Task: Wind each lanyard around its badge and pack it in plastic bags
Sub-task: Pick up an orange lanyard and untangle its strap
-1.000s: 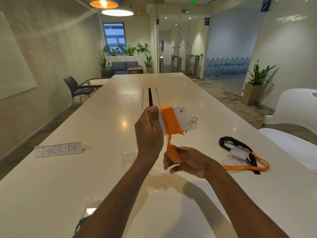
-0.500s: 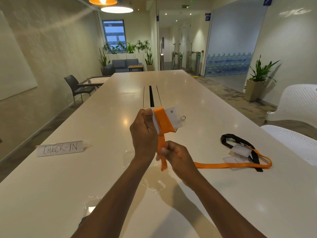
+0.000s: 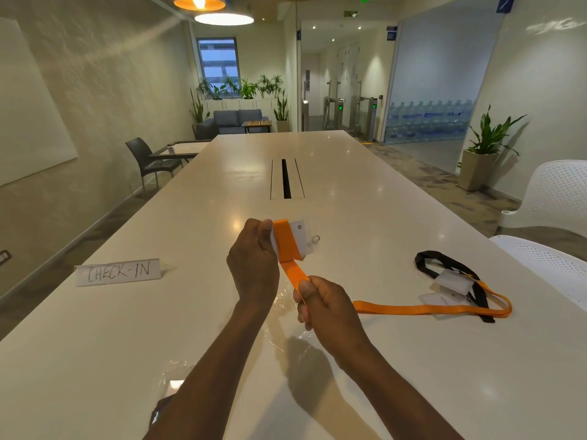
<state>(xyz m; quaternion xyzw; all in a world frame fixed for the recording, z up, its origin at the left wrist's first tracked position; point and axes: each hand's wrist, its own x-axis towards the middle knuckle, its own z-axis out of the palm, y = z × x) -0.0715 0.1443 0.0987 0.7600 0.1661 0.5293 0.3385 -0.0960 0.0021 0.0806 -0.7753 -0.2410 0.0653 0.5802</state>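
White plastic badge (image 3: 301, 234) partly wrapped in flat orange fabric lanyard (image 3: 287, 246) sat raised above the long glossy white desk (image 3: 365, 192), I saw my left hand (image 3: 252, 265) clamped on the badge, right hand (image 3: 327, 308) just below pinching the strap, its tail trailing right across the desk, meeting room beyond.

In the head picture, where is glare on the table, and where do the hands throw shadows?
Head view: the ceiling lamps make bright spots on the glossy table, one beside the left hand; a dark shadow lies on the table under the right hand; the clear plastic bags also glint. The wide lens bends the table's edges.
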